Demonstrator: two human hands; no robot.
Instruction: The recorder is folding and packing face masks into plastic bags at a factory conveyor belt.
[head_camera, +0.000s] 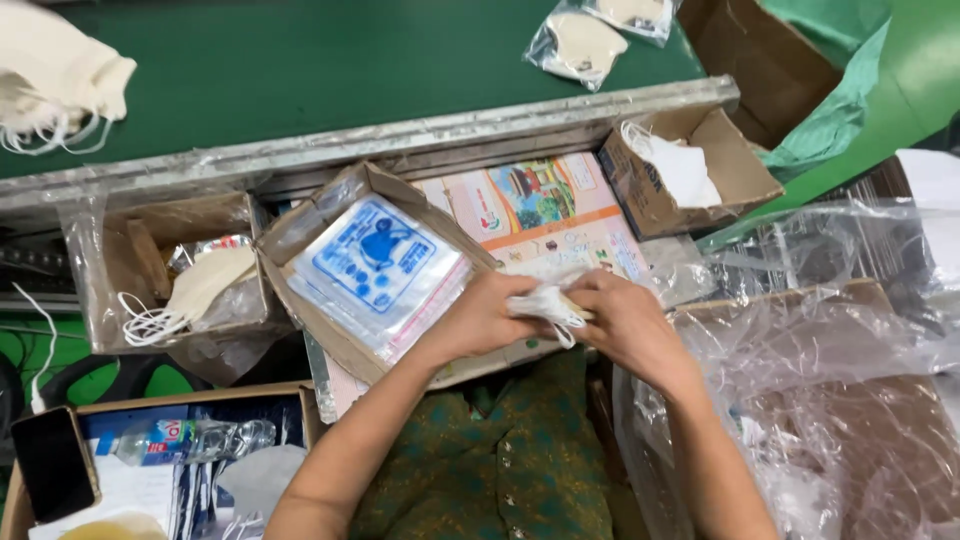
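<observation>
Both my hands meet at the middle of the head view over a colourful printed board (545, 215). My left hand (480, 318) and my right hand (622, 318) pinch a folded white face mask (545, 300) between them, its ear loops hanging below. Just left of my left hand stands a cardboard box (300, 225) holding a stack of clear plastic pouches (378, 268) with blue print.
A green conveyor belt (300, 70) runs across the back, carrying bagged masks (580, 45) and a pile of loose masks (55, 85). Small cardboard boxes with masks sit at left (110, 260) and right (735, 165). Crumpled clear plastic (830, 380) lines a carton at right. A phone (52, 462) and water bottle (190, 440) lie lower left.
</observation>
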